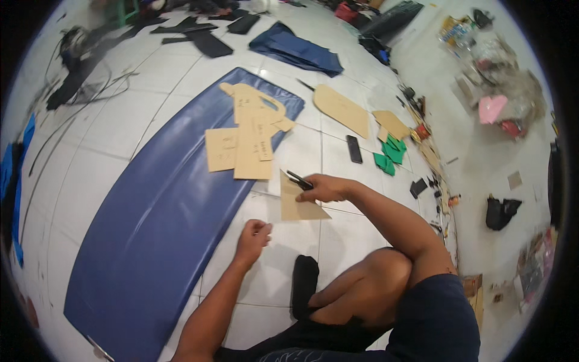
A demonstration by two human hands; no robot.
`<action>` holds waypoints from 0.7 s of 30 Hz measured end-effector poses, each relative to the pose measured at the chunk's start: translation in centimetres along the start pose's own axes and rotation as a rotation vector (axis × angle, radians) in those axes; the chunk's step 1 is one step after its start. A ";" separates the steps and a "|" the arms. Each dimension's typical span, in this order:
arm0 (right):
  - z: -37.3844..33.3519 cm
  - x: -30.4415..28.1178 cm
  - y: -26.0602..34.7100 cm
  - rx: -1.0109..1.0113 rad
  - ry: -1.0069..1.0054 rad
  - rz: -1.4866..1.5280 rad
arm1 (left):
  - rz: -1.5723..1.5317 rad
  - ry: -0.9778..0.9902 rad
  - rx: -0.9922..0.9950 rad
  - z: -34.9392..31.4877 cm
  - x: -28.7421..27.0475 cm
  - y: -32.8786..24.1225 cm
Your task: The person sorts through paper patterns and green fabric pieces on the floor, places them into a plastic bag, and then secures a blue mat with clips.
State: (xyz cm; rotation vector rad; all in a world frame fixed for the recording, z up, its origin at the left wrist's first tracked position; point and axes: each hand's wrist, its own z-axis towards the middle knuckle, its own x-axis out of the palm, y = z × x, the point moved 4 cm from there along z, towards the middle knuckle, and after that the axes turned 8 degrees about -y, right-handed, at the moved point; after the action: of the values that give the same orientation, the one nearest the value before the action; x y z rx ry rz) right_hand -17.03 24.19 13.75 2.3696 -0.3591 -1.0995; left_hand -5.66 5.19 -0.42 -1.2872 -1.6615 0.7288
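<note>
Hiding black tool (300,181) partly, right fingers (307,196)

1. Triangular card (294,209): matt, smooth, paper-like.
2. Blue sheet (163,187): smooth, glossy, plastic-looking.
3. Overlapping flat pieces (252,161): matt, stiff card.
4. Floor (356,232): smooth, glossy tile.
5. Sock (306,279): soft-looking, matt cloth.

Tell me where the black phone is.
In the head view, right of centre, the black phone lies on the floor, left of the green pieces and beyond the right hand.
</note>
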 end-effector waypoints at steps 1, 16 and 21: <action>-0.2 -1.2 -0.2 0.021 -0.053 0.029 | 0.114 -0.031 0.044 0.4 -0.3 -0.4; 17.7 -2.2 -16.4 0.149 -0.190 0.478 | 0.526 -0.310 0.170 7.3 -5.1 -11.1; 18.0 -2.3 -29.5 0.337 -0.508 0.383 | 1.105 -0.237 0.072 7.3 -6.9 -18.8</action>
State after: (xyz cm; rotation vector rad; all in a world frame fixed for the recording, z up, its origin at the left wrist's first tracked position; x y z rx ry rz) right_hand -31.48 44.02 -10.64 2.1194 -1.2040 -1.5245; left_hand -19.91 -6.37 10.43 -2.1126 -0.9513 1.5994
